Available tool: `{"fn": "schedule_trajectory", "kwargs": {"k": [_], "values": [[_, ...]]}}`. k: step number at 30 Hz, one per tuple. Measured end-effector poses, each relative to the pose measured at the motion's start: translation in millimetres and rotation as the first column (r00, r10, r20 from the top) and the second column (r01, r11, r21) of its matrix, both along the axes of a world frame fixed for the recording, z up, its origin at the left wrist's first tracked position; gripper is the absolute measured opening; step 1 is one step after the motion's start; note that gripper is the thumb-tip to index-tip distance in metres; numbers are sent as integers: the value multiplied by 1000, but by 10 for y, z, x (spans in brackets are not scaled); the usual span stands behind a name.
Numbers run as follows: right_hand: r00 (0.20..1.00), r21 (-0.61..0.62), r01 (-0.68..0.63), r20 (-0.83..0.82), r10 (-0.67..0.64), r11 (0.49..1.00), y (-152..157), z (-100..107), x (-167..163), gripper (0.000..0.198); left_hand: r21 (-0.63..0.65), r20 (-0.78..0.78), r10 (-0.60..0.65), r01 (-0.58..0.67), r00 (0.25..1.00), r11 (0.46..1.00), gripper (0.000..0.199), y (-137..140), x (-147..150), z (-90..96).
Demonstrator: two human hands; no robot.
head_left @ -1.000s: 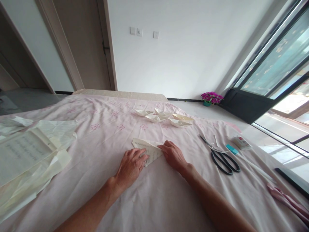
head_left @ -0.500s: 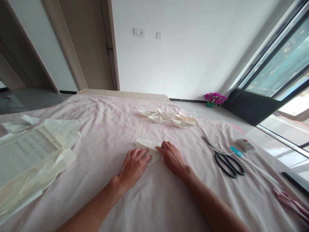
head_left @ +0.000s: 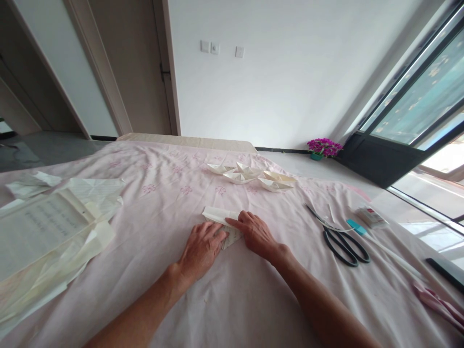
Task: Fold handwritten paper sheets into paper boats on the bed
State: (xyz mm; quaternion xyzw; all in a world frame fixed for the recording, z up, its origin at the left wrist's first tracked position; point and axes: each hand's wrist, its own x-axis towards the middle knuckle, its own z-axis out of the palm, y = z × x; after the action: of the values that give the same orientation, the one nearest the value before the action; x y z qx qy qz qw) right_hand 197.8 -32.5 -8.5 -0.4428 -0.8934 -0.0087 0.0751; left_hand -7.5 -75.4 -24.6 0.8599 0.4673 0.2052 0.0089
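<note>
A small piece of folded paper (head_left: 216, 213) lies on the pink bedcloth in front of me, a white strip along its far side and faint print on the near part. My left hand (head_left: 202, 245) holds its left side down, fingers close together on top. From the right, my right hand (head_left: 258, 236) grips the paper, its index finger stretched along the fold and its other fingers curled. Part of the paper is hidden under both hands. Beyond it stand several folded paper boats (head_left: 241, 176) in a cluster.
At the left lies a pile of loose paper sheets (head_left: 47, 217). Black-handled scissors (head_left: 340, 241) rest at the right, near a blue-ended strip (head_left: 356, 227) and a small white box (head_left: 371, 216). A pink cloth item (head_left: 437, 304) lies at the right edge.
My right index finger has moved left along the paper. The paper's far side now looks like a flatter, folded-over strip. My left hand has stayed in place.
</note>
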Motion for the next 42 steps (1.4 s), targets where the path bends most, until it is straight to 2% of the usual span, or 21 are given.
{"fn": "schedule_trajectory", "kwargs": {"k": [6, 14, 19, 23, 27, 33, 37, 42], "values": [[1000, 7, -14, 5, 14, 1000, 14, -40, 23, 59, 50, -38, 8, -6, 999, 999, 20, 4, 9, 11], [998, 21, -31, 49, 30, 999, -8, 5, 6, 56, 164, -129, 54, -32, 990, 986, 12, -17, 46, -10], [997, 20, -18, 78, 16, 1000, -19, 14, -10, 51, 237, -130, -9, 40, 991, 971, 14, 52, 41, -6], [996, 17, -18, 88, 17, 1000, -36, 45, -26, 50, 166, -108, -70, 88, 992, 982, 30, 198, 1, -50], [996, 21, -27, 90, 25, 999, -46, 79, -36, 51, 93, -130, -49, 62, 990, 994, 48, 276, -24, -124], [996, 23, -14, 85, 12, 1000, -81, 62, -21, 45, 70, -168, -2, 14, 986, 997, 47, 281, -18, -198], [994, 43, 3, 113, -8, 999, -145, 70, 19, 33, 54, -192, -8, 18, 981, 998, 48, 258, -13, -170], [988, 71, 60, 140, -70, 996, -226, 68, 111, 33, 30, -187, -13, 19, 982, 999, 50, 211, -12, -123]]}}
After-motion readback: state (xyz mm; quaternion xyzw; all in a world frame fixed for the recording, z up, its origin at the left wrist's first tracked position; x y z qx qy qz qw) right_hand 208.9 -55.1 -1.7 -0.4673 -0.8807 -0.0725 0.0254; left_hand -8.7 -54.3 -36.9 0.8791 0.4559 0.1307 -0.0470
